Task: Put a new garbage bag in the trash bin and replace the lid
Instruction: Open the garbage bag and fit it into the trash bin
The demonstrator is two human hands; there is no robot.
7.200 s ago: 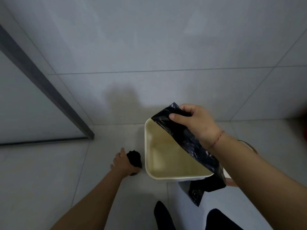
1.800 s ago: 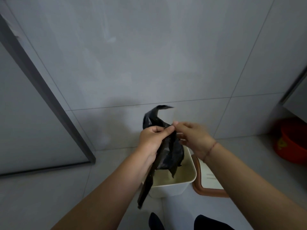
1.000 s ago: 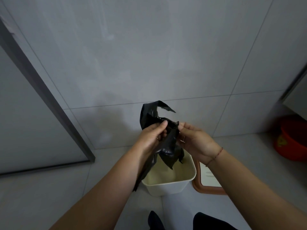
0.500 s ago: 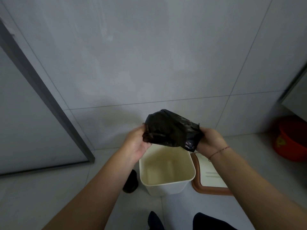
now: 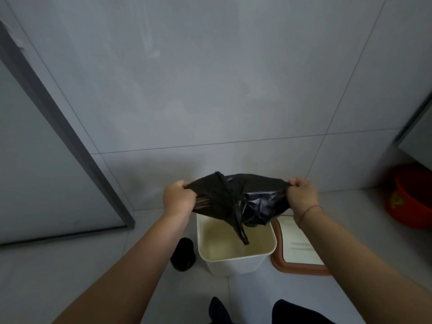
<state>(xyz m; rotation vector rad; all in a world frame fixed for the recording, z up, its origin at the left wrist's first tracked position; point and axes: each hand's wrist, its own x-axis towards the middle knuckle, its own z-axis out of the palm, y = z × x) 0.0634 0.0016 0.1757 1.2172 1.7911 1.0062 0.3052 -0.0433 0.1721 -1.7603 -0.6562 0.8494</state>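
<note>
A black garbage bag [image 5: 238, 199] is stretched wide between my two hands above the bin. My left hand [image 5: 178, 198] grips its left edge and my right hand [image 5: 302, 195] grips its right edge. A twisted strip of the bag hangs down into the bin's mouth. The cream, rectangular trash bin [image 5: 233, 263] stands open on the floor below, with nothing visible inside. Its lid [image 5: 297, 249], cream with a brown rim, lies flat on the floor just right of the bin.
A black roll of bags [image 5: 183, 254] stands on the floor left of the bin. A red basin [image 5: 411, 202] sits at the far right by the wall. A grey door frame [image 5: 63, 134] runs down the left. My feet [image 5: 257, 312] are close to the bin.
Both hands have moved apart, pulling the bunched bag out wide over the bin. A strip of the bag now dangles into the bin.
</note>
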